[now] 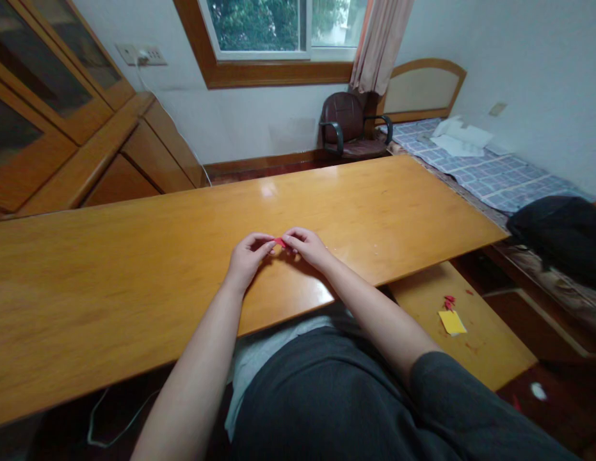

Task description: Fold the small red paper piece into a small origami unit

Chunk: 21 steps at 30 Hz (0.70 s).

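Observation:
A small red piece (279, 242), seemingly folded paper, is held between both hands just above the long wooden table (134, 256). My left hand (249, 257) pinches its left end between thumb and fingers. At its right end, my right hand (305, 246) has thumb and fingers closed on it. The fingers hide most of the piece, so its full shape cannot be made out.
On a lower wooden surface (490, 346) at right lie a yellow paper square (452, 323) and several red scraps (449, 302). Beyond the table stand a brown armchair (346, 125) and a bed (490, 169) with a black bag (561, 237). A wooden cabinet (110, 160) is at left.

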Available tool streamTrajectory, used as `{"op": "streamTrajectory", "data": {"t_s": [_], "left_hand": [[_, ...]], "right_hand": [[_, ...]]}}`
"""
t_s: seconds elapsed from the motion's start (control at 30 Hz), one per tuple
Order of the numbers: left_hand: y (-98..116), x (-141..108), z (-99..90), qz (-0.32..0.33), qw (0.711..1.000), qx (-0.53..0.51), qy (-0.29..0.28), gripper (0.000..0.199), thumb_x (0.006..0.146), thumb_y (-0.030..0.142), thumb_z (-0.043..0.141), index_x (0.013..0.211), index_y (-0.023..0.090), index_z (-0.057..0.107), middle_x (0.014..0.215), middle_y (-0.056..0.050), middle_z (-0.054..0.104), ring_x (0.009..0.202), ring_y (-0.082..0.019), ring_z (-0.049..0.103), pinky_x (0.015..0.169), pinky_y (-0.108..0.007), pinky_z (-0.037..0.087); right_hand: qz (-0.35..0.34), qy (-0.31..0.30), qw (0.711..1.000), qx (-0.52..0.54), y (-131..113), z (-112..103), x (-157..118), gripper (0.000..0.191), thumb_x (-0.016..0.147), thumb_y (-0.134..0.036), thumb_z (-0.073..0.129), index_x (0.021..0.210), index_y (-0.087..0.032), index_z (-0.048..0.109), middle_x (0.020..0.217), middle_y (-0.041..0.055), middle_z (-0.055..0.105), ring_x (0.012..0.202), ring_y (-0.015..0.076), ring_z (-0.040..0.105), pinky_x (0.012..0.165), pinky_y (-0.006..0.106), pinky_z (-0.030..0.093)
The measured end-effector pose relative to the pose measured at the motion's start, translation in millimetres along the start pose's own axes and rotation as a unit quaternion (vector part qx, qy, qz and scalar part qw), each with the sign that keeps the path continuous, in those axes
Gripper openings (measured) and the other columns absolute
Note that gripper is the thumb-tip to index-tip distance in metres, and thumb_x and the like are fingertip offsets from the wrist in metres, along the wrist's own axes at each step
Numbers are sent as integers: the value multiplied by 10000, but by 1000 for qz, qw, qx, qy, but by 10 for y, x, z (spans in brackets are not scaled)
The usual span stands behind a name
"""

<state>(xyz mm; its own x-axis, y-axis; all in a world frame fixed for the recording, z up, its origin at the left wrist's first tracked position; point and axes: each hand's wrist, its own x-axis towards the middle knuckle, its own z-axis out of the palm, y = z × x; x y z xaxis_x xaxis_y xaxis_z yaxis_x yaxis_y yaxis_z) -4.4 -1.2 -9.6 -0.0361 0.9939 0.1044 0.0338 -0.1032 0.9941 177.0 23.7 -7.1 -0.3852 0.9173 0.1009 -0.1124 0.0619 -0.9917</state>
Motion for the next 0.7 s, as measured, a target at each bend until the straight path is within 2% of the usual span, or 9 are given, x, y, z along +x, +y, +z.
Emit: {"op": "streamTrajectory", "data": {"t_s": [0.1,0.37,0.7], "left_hand": [[3,9,-3,-8,1000,-4,-9,393,665,445,822,909,166,692,787,-25,703,645,-141,635,636,-262,509],[-20,6,-25,-14,1000,10,-25,311,728,423,779,877,162,703,772,-29,709,662,-138,628,647,-253,497],[-36,18,-16,-3,1000,0,-13,264,739,392,739,855,166,668,722,-3,660,626,-126,602,630,-246,484]], "right_hand": [[-9,2,1000,-4,13,-5,5,307,826,-462,622,802,-156,632,671,-17,607,614,99,541,610,219,435],[-10,-10,1000,4,13,-15,5,302,833,-456,613,827,-155,643,686,-14,601,614,100,538,608,220,432],[-9,-39,998,-46,82,-29,4,208,816,-333,611,888,-148,675,772,7,653,674,105,557,627,213,426]]}}
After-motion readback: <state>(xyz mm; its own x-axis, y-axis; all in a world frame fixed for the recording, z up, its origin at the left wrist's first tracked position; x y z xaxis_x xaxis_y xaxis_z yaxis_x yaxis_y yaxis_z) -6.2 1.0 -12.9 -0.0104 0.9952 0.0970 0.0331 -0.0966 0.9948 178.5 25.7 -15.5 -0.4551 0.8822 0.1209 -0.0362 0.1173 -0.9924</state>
